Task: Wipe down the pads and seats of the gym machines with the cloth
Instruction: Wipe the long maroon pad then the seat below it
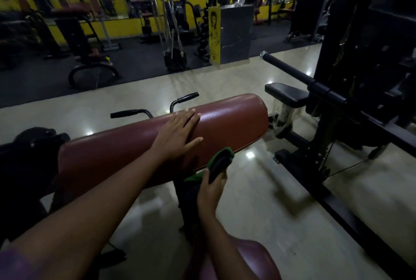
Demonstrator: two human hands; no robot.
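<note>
A long maroon arm pad (234, 119) of a curl bench slopes across the middle of the view. My left hand (177, 133) lies flat on its top, fingers straight and spread. Just below the pad's near edge, my right hand (211, 189) grips a bunched green and dark cloth (221, 160), held a little off the pad. A maroon seat (258, 257) shows at the bottom, partly hidden by my right forearm.
Two black handles (184, 97) rise behind the pad. A black machine with a small black pad (286, 95) and a long bar (290, 70) stands to the right. Shiny tiled floor (258, 212) lies between them. Benches, racks and yellow mirrored walls fill the back.
</note>
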